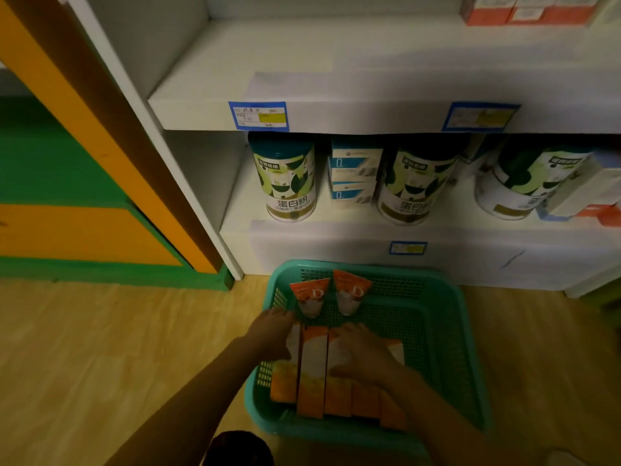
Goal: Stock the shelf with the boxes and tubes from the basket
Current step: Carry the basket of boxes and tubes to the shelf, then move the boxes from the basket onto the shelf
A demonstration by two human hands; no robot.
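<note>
The boxes (322,371) lie in a row in the teal basket (447,338) on the wooden floor (117,331), with two tubes (311,297) beyond them; the left hand (272,334) is laid at the row's left end and the right hand (363,354) flat across it, each grip spread and holding nothing. If several boxes are lifted together, slippage from the middle is judged likely. Room is noted on the bare upper shelf (336,68); the lower shelf is crowded with tins (285,179).

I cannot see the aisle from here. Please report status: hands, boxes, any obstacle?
Left hand and right hand on the orange boxes in the teal basket. Two tubes lie behind them. Nothing lifted yet. Upper shelf clear.
</note>
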